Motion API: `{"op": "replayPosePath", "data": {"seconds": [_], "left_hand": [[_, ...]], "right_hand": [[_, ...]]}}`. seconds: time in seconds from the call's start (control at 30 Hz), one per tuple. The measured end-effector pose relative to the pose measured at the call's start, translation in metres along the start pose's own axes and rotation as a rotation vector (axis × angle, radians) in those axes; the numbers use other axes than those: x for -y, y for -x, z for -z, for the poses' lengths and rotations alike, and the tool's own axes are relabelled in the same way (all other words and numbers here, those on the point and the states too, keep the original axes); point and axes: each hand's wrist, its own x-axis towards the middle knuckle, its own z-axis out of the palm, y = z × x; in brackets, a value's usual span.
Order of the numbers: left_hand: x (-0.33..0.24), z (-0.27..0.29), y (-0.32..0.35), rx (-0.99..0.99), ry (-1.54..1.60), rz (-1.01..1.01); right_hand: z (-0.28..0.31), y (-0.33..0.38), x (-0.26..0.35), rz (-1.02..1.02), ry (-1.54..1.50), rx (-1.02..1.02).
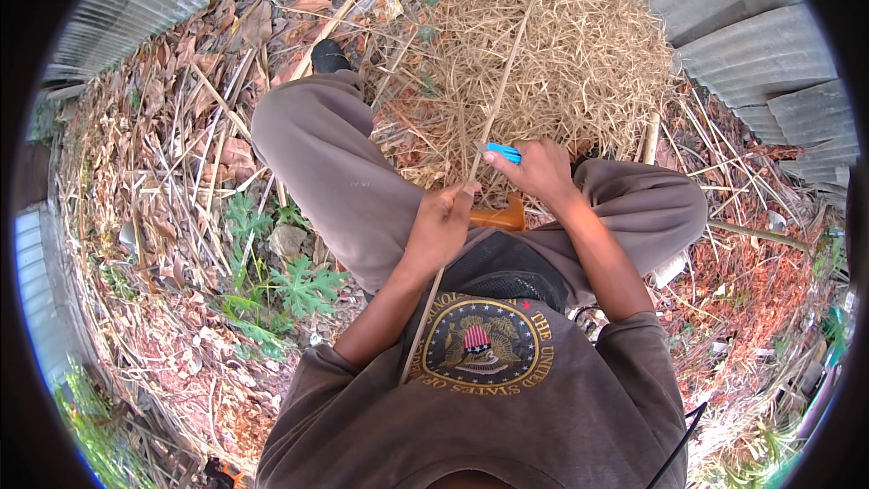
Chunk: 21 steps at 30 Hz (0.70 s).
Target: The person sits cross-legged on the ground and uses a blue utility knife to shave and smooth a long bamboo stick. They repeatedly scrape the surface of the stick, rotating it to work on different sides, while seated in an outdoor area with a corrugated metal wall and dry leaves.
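Observation:
My left hand (pixel 442 217) is closed around a long thin tan stick (pixel 504 81), in front of my lap. The stick slants from beside my shirt, through that hand and up over the dry straw. My right hand (pixel 536 170) grips a blue-handled knife (pixel 503 153), its short tip pointing left against or very near the stick, just beyond my left fingers. Whether the blade touches the stick I cannot tell. Below both hands an orange-brown object (pixel 500 215), smooth and angular, lies at my lap, partly hidden by my left hand.
I sit with bent legs spread on the ground. A pile of dry straw (pixel 579 54) lies ahead. Dead leaves and loose sticks (pixel 213 118) cover the left side, with a green plant (pixel 303 288) near my left knee. Corrugated metal sheets (pixel 756 41) stand around the edges.

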Motion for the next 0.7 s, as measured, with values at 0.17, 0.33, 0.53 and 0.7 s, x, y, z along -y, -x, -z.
{"op": "replayPosePath", "data": {"seconds": [0.17,0.33,0.53,0.7], "left_hand": [[0.001,-0.002,-0.005,0.014,-0.083,-0.035],[0.004,0.002,-0.007,-0.013,-0.252,-0.138],[-0.002,-0.001,-0.004,-0.048,-0.4,-0.195],[-0.007,-0.001,-0.001,-0.075,-0.532,-0.168]], "right_hand": [[-0.007,-0.015,-0.014,0.083,0.123,-0.062],[0.001,-0.019,-0.013,0.088,0.19,-0.009],[0.032,-0.002,0.021,-0.05,0.259,0.105],[0.019,-0.014,-0.001,0.128,0.253,0.044]]}}
